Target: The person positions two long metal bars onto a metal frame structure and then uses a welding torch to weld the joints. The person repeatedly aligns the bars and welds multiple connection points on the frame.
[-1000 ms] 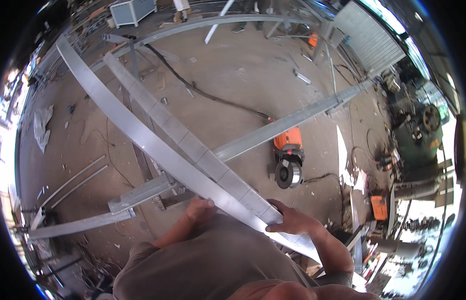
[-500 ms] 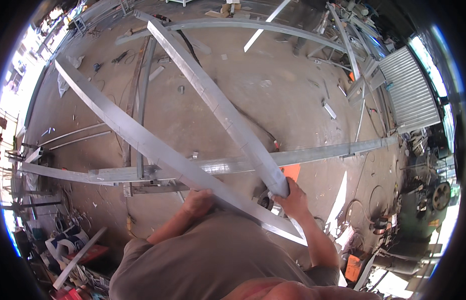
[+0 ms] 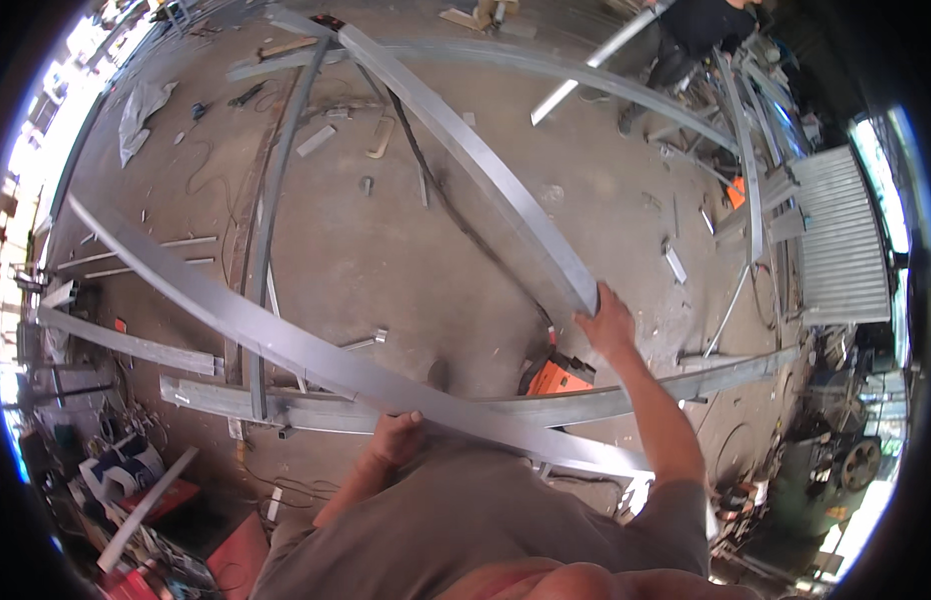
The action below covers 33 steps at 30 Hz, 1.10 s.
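Two long silver metal bars run from my body out over the floor. My left hand [image 3: 398, 438] is closed at the near edge of the left bar [image 3: 316, 358], which slants across my front from the far left to the lower right. Its fingers are partly hidden by the bar. My right hand [image 3: 610, 322] is wrapped round the near end of the right bar [image 3: 496, 180], arm stretched forward. That bar's far end reaches the corner of a metal frame at the top. Below both bars lies a grey crosswise beam [image 3: 321, 410].
An orange machine [image 3: 563, 378] sits beyond the crosswise beam, joined to a dark cable [image 3: 461, 222]. Another beam [image 3: 546, 66] spans the far side. A person [image 3: 698, 32] stands at the far right near a pale bar [image 3: 598, 72]. A corrugated panel [image 3: 841, 240] leans at right.
My right hand has moved forward with the right bar's end, off the crosswise beam. The left bar's far end has swung toward the lower left. More of the person shows.
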Each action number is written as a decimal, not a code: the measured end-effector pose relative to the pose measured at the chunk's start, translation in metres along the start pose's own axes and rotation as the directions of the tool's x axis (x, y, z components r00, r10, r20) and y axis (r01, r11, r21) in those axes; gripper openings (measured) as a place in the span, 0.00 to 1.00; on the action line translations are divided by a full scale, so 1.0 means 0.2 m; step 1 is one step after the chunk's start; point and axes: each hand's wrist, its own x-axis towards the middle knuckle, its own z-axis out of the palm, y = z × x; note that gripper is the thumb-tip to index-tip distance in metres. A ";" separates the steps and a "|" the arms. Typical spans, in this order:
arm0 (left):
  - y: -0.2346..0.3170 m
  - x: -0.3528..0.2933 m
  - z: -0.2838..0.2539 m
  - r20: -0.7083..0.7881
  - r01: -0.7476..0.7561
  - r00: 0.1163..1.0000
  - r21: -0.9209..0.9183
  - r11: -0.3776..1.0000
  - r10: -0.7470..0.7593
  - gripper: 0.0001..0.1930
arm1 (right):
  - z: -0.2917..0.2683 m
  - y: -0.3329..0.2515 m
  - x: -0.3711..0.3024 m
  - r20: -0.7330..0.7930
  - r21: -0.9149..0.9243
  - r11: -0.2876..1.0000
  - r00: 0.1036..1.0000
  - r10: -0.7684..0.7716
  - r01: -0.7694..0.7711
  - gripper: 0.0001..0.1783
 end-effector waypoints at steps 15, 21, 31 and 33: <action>-0.26 0.65 0.44 -0.239 -0.031 0.970 0.073 0.997 0.048 0.31 | 0.00 0.53 1.57 -0.074 0.065 0.971 0.971 -0.226 0.231 0.42; -0.40 0.77 0.69 -0.214 -0.075 0.973 0.087 0.993 0.092 0.32 | -0.01 0.77 1.67 -0.073 0.032 0.982 0.980 -0.186 0.189 0.43; -0.62 0.80 0.66 -0.320 0.052 0.947 0.041 0.998 -0.037 0.29 | 0.15 1.25 1.77 -0.145 0.075 0.964 0.959 -0.244 0.256 0.40; -0.73 0.79 0.65 -0.505 0.201 0.857 0.150 0.968 -0.099 0.29 | 0.20 1.40 1.71 -0.083 0.073 0.981 0.981 -0.176 0.182 0.48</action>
